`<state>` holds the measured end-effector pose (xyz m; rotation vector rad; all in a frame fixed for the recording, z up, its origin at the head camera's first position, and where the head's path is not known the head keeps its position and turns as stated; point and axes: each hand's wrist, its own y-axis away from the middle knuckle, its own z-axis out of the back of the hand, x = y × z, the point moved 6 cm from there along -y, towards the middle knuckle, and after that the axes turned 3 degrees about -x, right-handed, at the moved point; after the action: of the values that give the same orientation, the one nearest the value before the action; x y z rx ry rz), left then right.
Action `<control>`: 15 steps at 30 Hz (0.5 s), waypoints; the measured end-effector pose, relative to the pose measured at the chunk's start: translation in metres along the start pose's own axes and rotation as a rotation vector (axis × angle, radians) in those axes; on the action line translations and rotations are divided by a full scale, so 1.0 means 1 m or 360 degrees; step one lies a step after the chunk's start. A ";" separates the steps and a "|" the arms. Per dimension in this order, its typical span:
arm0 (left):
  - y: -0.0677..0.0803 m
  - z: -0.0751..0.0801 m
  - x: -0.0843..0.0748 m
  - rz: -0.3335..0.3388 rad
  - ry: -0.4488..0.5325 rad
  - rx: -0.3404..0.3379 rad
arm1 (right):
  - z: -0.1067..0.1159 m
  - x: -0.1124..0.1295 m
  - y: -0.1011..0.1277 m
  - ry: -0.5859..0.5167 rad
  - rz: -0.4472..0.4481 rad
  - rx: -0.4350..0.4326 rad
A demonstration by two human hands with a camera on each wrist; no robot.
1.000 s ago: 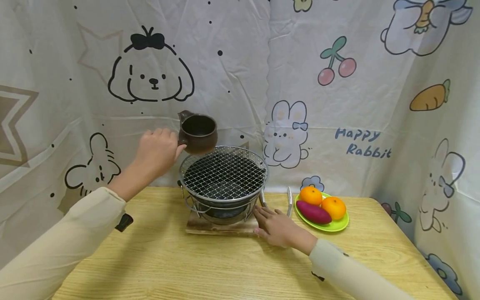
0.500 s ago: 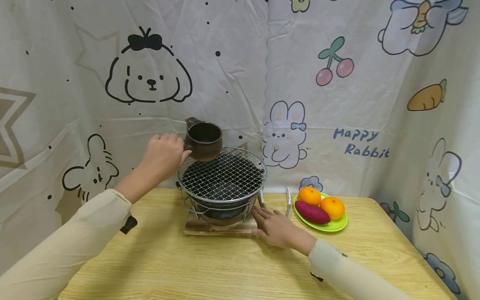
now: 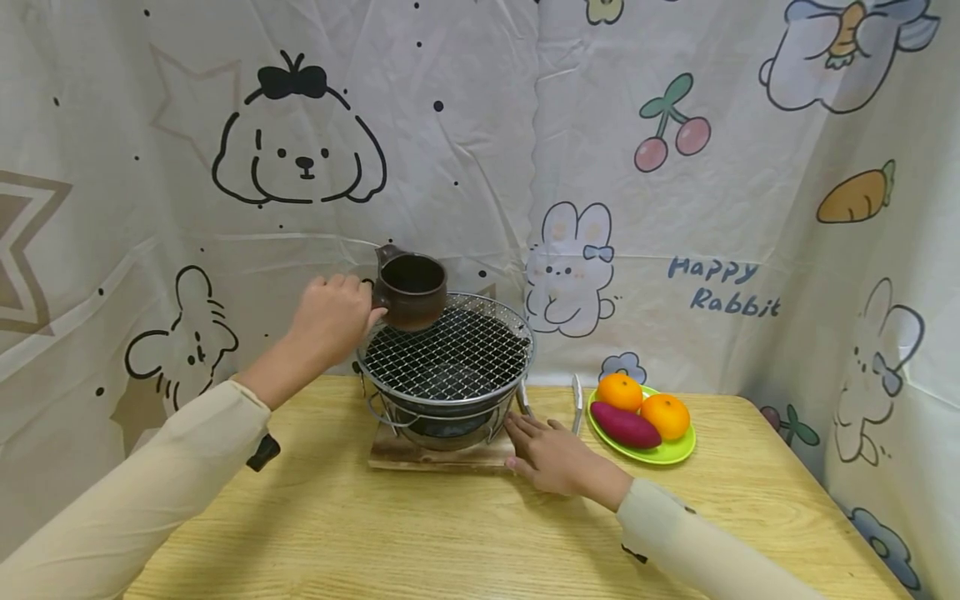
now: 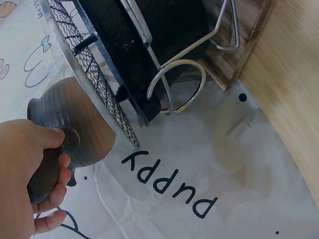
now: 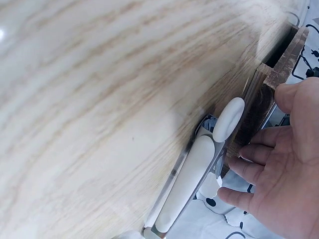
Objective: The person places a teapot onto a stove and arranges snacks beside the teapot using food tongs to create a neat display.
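Observation:
My left hand (image 3: pixel 335 318) grips the side handle of a brown clay pot (image 3: pixel 412 304), fingers curled round it. The pot stands roughly upright over the back left of the round wire grill mesh (image 3: pixel 450 354); whether it touches the mesh I cannot tell. In the left wrist view the pot's body (image 4: pixel 87 124) is beside the mesh edge, with the thumb on the handle. Under the mesh is a dark stove (image 3: pixel 446 421) in a wire frame, on a wooden board (image 3: pixel 442 458). My right hand (image 3: pixel 555 457), fingers extended, rests at the board's right end.
Tongs (image 3: pixel 577 404) lie behind the right hand, their white grips (image 5: pixel 189 179) large in the right wrist view. A green plate (image 3: pixel 678 450) to the right carries two oranges (image 3: pixel 665 416) and a purple sweet potato (image 3: pixel 625 424). A printed cloth (image 3: pixel 465 125) hangs behind the table (image 3: pixel 420 533).
My left hand has lowered the clay pot and moved it slightly right, toward the mesh. My right hand stays at the board's end.

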<state>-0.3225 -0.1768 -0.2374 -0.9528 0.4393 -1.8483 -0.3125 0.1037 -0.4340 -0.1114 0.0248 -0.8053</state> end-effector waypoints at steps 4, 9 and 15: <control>0.001 -0.003 -0.002 0.0005 -0.0001 0.0004 | -0.001 0.000 0.000 -0.0008 -0.0008 0.0019; 0.002 -0.002 -0.003 0.0007 0.0018 -0.0008 | -0.001 0.001 0.000 -0.0007 -0.0017 0.0034; 0.003 -0.004 -0.004 0.0003 0.0034 0.0014 | 0.000 0.001 0.000 -0.0004 -0.0018 0.0027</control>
<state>-0.3232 -0.1754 -0.2434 -0.9275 0.4446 -1.8589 -0.3117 0.1030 -0.4339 -0.0965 0.0148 -0.8163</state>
